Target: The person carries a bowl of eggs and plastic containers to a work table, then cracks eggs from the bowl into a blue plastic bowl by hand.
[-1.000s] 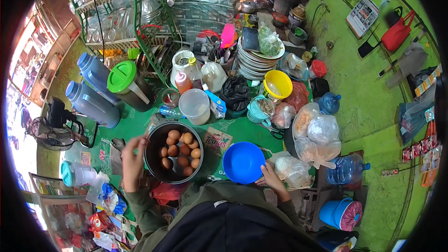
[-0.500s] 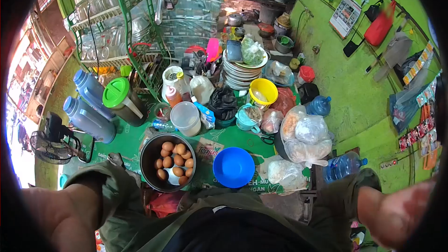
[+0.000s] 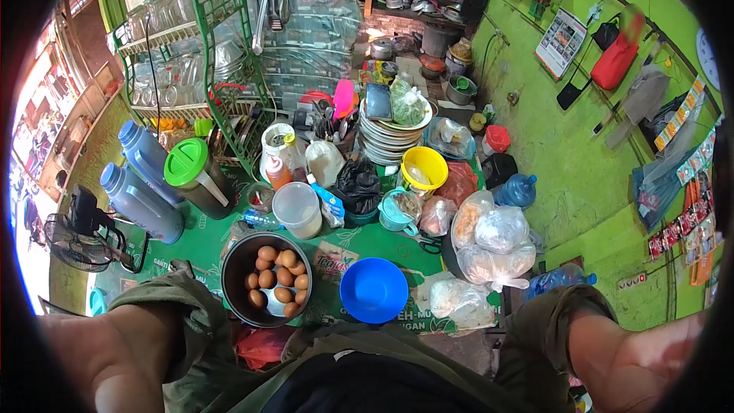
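Head view. Left hand (image 3: 99, 359), lower left; right hand (image 3: 646, 359), lower right; fingers cropped, grip untellable. Eggs (image 3: 284, 278) loose in pot (image 3: 235, 269), lower left-centre; blue bowl (image 3: 374, 291) beside. Sleeve (image 3: 172, 306) bump could crack eggs; nudge could drop bowl off worktop (image 3: 367, 243).

A head-worn camera looks forward and down from close above a green printed tablecloth (image 3: 202, 241), a lime-green painted wall (image 3: 573, 203) at right.
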Demonstrator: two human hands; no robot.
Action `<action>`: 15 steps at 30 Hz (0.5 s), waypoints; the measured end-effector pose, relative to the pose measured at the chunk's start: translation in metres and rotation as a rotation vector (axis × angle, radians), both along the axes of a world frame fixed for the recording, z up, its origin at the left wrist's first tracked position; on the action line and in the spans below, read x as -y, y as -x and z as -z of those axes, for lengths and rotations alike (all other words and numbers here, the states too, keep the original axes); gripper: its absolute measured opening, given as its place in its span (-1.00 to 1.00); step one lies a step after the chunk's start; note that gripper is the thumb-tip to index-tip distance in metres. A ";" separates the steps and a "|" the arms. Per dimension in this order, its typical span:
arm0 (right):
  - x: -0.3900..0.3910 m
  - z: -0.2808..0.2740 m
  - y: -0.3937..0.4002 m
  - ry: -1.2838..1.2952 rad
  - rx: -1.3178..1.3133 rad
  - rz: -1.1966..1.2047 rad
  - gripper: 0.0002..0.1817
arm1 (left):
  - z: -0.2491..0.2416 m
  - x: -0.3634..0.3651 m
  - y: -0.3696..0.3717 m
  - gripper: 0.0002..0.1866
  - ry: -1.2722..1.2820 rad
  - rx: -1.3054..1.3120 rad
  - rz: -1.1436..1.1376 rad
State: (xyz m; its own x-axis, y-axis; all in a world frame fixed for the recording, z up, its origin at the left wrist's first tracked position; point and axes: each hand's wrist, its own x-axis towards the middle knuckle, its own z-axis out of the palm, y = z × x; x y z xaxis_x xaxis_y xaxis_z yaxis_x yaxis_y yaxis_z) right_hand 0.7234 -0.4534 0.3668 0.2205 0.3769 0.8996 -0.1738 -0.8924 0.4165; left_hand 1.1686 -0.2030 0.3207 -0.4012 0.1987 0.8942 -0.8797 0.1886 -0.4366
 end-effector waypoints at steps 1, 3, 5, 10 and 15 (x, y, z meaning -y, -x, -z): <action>0.004 -0.001 -0.009 0.011 0.014 -0.009 -0.59 | -0.013 0.028 0.018 -0.45 -0.002 0.005 0.000; 0.007 -0.003 -0.025 0.038 0.033 -0.027 -0.59 | 0.008 -0.011 -0.012 -0.46 -0.003 0.005 0.000; 0.010 -0.001 -0.024 0.055 0.052 -0.053 -0.60 | 0.007 -0.007 -0.006 -0.47 -0.011 0.005 -0.007; 0.012 0.009 -0.038 0.043 0.139 -0.082 -0.60 | -0.051 0.084 0.060 -0.50 -0.093 0.044 0.006; 0.006 0.029 -0.022 0.069 0.196 -0.108 -0.61 | -0.029 0.044 0.040 -0.52 -0.136 0.055 0.024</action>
State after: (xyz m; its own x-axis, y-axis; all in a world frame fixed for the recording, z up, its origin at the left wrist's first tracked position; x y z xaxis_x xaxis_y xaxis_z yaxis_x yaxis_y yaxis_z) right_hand 0.7452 -0.4591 0.3378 -0.0011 0.4506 0.8927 -0.1630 -0.8809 0.4444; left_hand 1.1286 -0.2469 0.3497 -0.4467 0.0874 0.8904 -0.8498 0.2697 -0.4529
